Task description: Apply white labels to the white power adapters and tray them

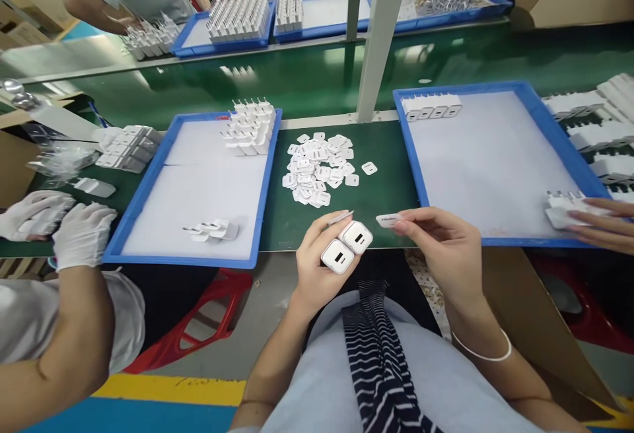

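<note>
So left hand (317, 258) grips two chargers (347, 246) in its fingers, right hand (436, 241) pinches a sticker (387, 220) at its fingertips, looks ready to press on.

No legible text on anything here.

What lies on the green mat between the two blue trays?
In the head view, a heap of small white labels lies between the left tray and right tray.

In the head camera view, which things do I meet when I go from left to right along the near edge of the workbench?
Gloved hands of a co-worker → left blue tray → left hand holding two white chargers → right hand pinching a small label → right blue tray → another person's hand.
</note>
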A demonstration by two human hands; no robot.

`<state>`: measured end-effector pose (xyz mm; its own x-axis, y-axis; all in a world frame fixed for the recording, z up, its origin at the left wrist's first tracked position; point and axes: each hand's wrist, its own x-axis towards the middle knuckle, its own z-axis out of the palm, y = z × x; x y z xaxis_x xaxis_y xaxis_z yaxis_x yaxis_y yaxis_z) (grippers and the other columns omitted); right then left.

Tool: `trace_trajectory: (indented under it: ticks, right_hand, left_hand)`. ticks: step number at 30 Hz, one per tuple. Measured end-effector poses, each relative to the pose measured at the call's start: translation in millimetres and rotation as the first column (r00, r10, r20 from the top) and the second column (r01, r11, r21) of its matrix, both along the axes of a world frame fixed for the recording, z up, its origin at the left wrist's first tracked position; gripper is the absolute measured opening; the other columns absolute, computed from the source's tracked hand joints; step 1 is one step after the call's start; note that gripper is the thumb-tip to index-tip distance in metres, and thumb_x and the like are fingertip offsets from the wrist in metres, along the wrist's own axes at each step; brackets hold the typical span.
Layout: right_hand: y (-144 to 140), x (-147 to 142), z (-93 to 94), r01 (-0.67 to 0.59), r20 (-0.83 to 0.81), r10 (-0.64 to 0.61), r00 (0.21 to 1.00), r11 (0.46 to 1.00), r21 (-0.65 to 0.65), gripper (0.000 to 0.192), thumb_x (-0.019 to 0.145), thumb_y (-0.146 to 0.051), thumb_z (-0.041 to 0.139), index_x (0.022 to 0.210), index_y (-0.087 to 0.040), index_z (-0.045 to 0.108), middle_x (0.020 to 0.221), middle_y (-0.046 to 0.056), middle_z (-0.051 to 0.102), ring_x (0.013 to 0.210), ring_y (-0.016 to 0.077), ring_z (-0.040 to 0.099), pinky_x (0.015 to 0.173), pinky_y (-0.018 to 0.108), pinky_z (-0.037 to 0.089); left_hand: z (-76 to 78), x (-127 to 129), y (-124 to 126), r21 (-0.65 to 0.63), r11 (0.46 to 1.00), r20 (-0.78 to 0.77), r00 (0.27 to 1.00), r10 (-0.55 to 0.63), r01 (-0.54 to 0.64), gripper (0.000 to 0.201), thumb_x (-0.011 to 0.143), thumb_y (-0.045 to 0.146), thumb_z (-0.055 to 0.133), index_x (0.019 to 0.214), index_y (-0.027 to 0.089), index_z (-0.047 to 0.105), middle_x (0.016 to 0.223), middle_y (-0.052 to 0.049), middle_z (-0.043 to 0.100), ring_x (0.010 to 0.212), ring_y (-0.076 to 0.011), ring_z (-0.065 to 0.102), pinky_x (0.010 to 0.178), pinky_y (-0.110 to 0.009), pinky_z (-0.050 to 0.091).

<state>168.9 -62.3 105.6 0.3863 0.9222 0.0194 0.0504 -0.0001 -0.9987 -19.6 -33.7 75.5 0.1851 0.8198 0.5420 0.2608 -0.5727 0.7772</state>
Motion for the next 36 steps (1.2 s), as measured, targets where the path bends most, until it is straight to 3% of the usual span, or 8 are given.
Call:
trace_trajectory:
  ticks: [4,8,16,28,36]
  right_hand:
    - [3,4,4.4,-0.23,-0.21,0.213,0.954,0.971,-0.064,0.02,0.079,-0.033,0.082,0.068,-0.022,0.07,0.058,-0.002,0.06,0.052,0.0119,0.052,0.049,0.026,0.045]
    - [10,-2,10.3,-0.421,-0.362,0.357,0.861,0.899,-0.117,0.033,0.074,-0.039,0.085,0.059,-0.02,0.063,0.051,-0.004,0.051,0.048,0.0093,0.043,0.046,0.025,0.035]
    - [13,-10,12.1,-0.476,-0.376,0.408,0.832,0.874,-0.104,0.034,0.072,-0.039,0.086,0.06,-0.019,0.062,0.055,-0.004,0.052,0.05,0.0083,0.04,0.047,0.024,0.031]
    - [10,-15,21.1,-0.443,-0.291,0.39,0.874,0.885,-0.143,0.042,0.069,-0.045,0.086,0.057,-0.02,0.054,0.056,-0.005,0.05,0.052,0.0085,0.038,0.049,0.024,0.033]
    - [11,-15,15.7,-0.474,-0.31,0.411,0.857,0.864,-0.167,0.044,0.068,-0.045,0.086,0.058,-0.02,0.052,0.056,-0.005,0.049,0.052,0.0083,0.038,0.05,0.024,0.031]
  left_hand:
    - [0.7,0,-1,0.051,0.999,-0.058,0.998,0.019,-0.016,0.045,0.081,0.015,0.077,0.124,0.022,0.066,0.125,-0.012,0.069,0.113,-0.0243,0.07,0.097,-0.042,0.061]
    - [2.8,-2,-2,0.075,0.997,-0.083,0.996,-0.014,0.02,0.047,0.081,0.016,0.077,0.126,0.022,0.065,0.127,-0.012,0.068,0.112,-0.0237,0.07,0.095,-0.041,0.062]
    - [6.1,-6,-5,0.076,0.994,-0.107,0.992,-0.065,0.073,0.047,0.083,0.017,0.075,0.129,0.021,0.064,0.131,-0.012,0.067,0.114,-0.0248,0.069,0.096,-0.041,0.062]
    - [6.9,-9,-7,0.087,0.991,-0.125,0.988,-0.087,0.098,0.046,0.086,0.015,0.071,0.13,0.023,0.063,0.13,-0.011,0.066,0.112,-0.0243,0.07,0.093,-0.04,0.063]
    - [5.8,-12,-6,0.108,0.986,-0.16,0.981,-0.11,0.128,0.047,0.085,0.011,0.069,0.131,0.021,0.062,0.131,-0.012,0.066,0.115,-0.0234,0.069,0.096,-0.038,0.062]
